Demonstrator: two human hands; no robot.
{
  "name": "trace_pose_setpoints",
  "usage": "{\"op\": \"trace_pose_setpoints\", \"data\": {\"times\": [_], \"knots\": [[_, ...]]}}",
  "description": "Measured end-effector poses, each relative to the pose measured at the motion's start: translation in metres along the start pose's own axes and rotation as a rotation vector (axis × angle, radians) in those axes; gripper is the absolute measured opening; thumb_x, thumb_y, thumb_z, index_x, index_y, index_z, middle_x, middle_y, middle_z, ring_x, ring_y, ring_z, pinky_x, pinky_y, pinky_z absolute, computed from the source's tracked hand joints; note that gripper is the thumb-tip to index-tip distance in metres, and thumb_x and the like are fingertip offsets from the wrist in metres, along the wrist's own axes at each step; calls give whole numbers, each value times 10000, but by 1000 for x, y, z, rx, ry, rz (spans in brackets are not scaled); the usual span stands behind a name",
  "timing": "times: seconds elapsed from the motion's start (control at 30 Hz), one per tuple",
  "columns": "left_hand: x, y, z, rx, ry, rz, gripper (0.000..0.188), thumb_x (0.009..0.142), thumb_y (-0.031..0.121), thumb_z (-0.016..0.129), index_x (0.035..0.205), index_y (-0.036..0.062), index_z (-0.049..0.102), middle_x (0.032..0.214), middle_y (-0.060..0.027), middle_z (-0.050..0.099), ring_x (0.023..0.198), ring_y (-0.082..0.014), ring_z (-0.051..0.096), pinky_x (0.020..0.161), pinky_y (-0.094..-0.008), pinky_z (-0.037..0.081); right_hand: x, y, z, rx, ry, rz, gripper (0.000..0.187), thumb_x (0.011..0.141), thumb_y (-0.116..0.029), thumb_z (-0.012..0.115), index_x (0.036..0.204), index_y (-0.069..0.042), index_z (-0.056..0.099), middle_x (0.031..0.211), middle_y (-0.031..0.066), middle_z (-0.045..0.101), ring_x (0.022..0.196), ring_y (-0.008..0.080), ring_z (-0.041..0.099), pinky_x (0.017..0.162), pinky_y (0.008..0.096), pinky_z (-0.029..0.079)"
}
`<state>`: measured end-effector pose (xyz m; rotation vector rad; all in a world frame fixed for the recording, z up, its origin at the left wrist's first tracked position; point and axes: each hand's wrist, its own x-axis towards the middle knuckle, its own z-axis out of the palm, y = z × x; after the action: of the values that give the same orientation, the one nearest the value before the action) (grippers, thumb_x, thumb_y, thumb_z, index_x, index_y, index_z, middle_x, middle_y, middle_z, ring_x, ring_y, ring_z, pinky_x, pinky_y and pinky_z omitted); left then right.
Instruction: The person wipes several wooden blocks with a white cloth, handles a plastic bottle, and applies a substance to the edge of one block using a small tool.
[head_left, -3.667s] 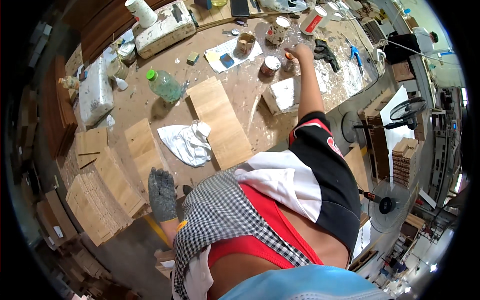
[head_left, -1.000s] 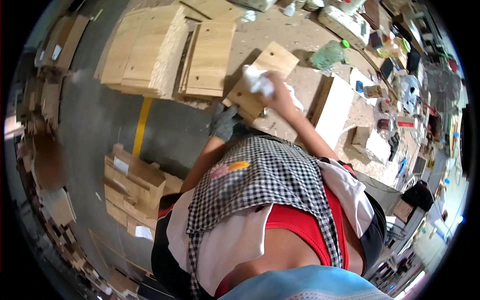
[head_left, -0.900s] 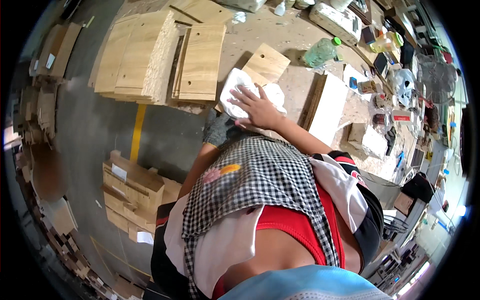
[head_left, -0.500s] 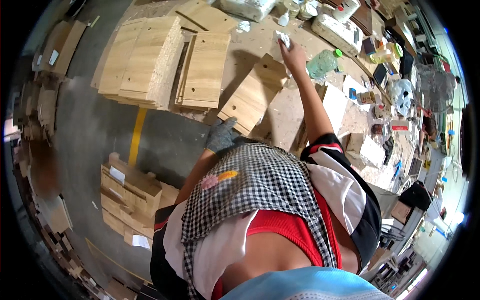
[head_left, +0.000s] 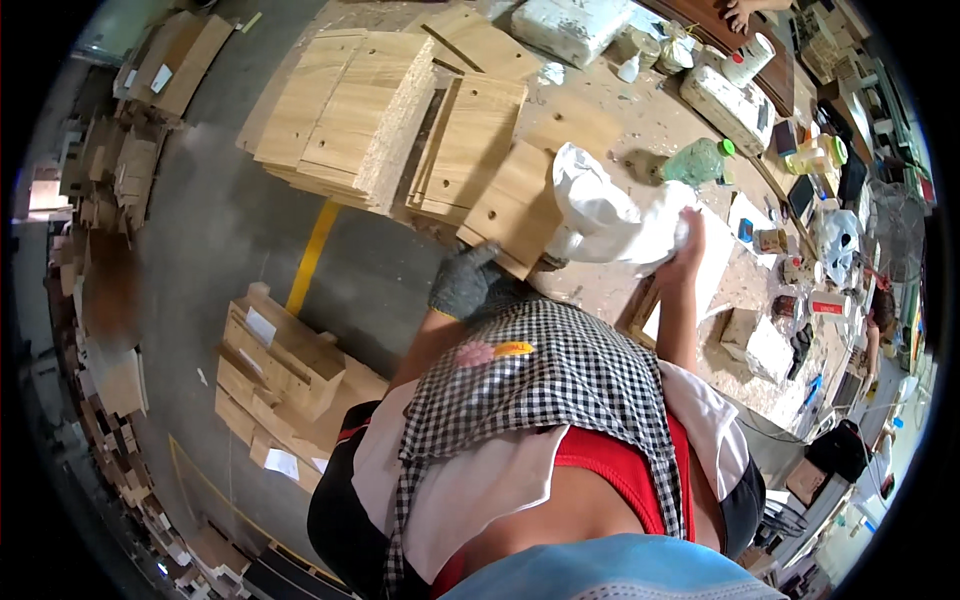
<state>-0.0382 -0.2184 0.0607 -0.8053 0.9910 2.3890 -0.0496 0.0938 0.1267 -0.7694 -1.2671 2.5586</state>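
My left hand (head_left: 466, 282), in a dark grey glove, grips the near left corner of a light wood-grain board (head_left: 512, 212) with a small hole in it. That board lies at a slant on the bench, its far end smeared by motion. In my bare right hand (head_left: 684, 248) is a bunched white cloth (head_left: 612, 212), which stretches left across the board's right edge and hides part of it. Just beyond the cloth, a green-tinted bottle (head_left: 695, 162) with a green cap lies on its side.
Stacked boards (head_left: 350, 110) stand at the bench's left, beside a smaller stack (head_left: 470, 140). White blocks (head_left: 728, 105), small containers and a cardboard box (head_left: 740, 335) crowd the right. Another person's hand (head_left: 738, 14) shows at the far edge. More boards (head_left: 275, 365) sit on the floor, lower left.
My right hand has come back toward me and right, and the white cloth now spreads out loosely from it. My left hand keeps its grip on the board. The view has shifted.
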Motion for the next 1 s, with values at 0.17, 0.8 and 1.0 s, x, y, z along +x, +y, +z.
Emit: {"op": "trace_pose_setpoints", "data": {"times": [0.17,0.8,1.0], "knots": [[75,24,-25,-51,75,155,307,848,66,704,1142,70,613,1051,-48,660,848,-210,665,689,-356,593,18,17,10,-674,-125,134,490,927,-452,593,1191,-39,612,1040,125,659,899,208,641,663,336,560],[126,82,-10,1355,191,489,679,829,513,691,1183,-57,597,1111,-241,650,969,-346,631,862,-424,495,53,197,103,-907,-478,192,656,926,-454,616,1348,37,512,1255,198,608,1150,246,563,968,348,444],[115,69,-43,1842,363,777,751,892,494,617,1357,-76,464,1371,-292,497,1266,-403,482,1083,-429,364,18,100,51,-388,-351,263,565,936,-332,577,1383,-1,479,1310,160,565,1186,273,519,996,353,411]]}}
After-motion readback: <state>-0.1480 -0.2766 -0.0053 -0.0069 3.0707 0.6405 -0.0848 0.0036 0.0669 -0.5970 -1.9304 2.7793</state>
